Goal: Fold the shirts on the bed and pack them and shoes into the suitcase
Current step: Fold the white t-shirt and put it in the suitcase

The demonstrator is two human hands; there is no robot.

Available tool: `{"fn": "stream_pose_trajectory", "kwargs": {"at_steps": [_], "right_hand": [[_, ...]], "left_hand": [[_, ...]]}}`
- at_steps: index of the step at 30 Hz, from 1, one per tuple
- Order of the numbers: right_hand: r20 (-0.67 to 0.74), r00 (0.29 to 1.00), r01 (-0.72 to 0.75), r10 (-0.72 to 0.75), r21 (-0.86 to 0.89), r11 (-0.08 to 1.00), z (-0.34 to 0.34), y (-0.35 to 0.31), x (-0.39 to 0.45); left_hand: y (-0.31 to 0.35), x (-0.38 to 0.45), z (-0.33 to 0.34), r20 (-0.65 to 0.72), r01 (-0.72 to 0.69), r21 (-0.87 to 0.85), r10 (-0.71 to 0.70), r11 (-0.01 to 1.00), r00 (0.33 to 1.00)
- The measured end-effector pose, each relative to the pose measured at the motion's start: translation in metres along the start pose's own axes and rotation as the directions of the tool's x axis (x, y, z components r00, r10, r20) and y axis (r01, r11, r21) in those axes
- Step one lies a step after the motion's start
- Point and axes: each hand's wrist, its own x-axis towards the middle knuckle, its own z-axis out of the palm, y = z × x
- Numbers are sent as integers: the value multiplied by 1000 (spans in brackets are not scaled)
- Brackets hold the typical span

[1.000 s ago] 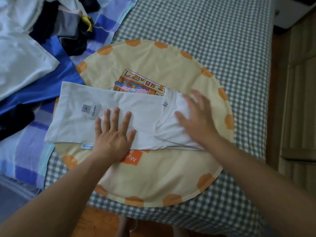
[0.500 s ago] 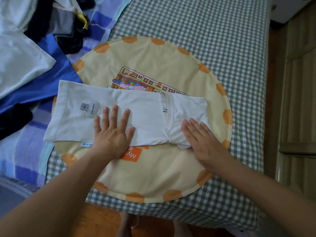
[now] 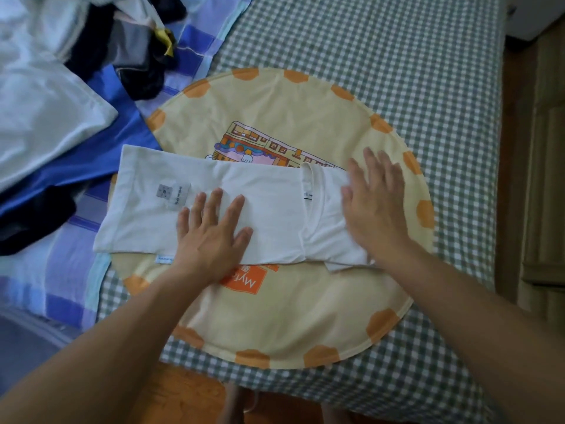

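A white T-shirt [image 3: 269, 206], folded into a long strip, lies across a round yellow mat [image 3: 275, 316] on the bed. Its collar points right and a grey care label shows near its left end. My left hand [image 3: 211, 237] presses flat on the middle of the strip, fingers spread. My right hand [image 3: 374, 203] lies flat and open over the collar end, slightly blurred. No suitcase or shoes are in view.
A heap of white, blue, black and grey clothes [image 3: 91, 71] covers the bed's left side on a blue striped sheet [image 3: 61, 286]. The green checked bedspread [image 3: 397, 56] extends far and right. A wooden floor [image 3: 183, 402] shows below the bed edge, and a wooden cabinet [image 3: 547, 179] stands right.
My right hand slid from the shirt's near right edge up onto the collar end. My left hand stayed pressing the middle. The shirt's right end looks flatter.
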Motion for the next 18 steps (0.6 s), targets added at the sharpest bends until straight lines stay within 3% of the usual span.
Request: {"fn": "stream_pose_trajectory", "kwargs": {"at_steps": [2, 3, 5, 6, 8, 10, 12, 15, 18], "right_hand": [[31, 997, 69, -70, 11, 998, 10, -30, -15], [81, 994, 76, -76, 3, 997, 19, -37, -21], [155, 987, 51, -48, -13, 999, 37, -37, -27], [165, 985, 43, -39, -25, 999, 42, -33, -27], [161, 986, 43, -36, -41, 998, 47, -28, -27], [158, 987, 45, -37, -47, 998, 45, -29, -27], [153, 987, 48, -40, -44, 998, 42, -31, -27], [171, 985, 21, -16, -31, 999, 39, -32, -25], [176, 984, 11, -4, -37, 999, 39, -34, -25]], "left_hand": [[-22, 0, -11, -252, 110, -97, -131, 989, 959], [-41, 1, -18, -312, 219, -150, -256, 964, 915], [-84, 5, -31, -280, 441, -224, -491, 869, 825], [-103, 9, -37, -247, 502, -192, -537, 843, 807], [-125, 21, -52, -180, 515, -146, -534, 845, 826], [-126, 32, -66, -113, 498, -259, -538, 827, 835], [-118, 30, -71, -71, 539, -363, -599, 760, 797], [-104, 11, -68, -197, 608, -222, -646, 762, 738], [-96, 5, -60, -248, 568, -129, -581, 813, 775]]}}
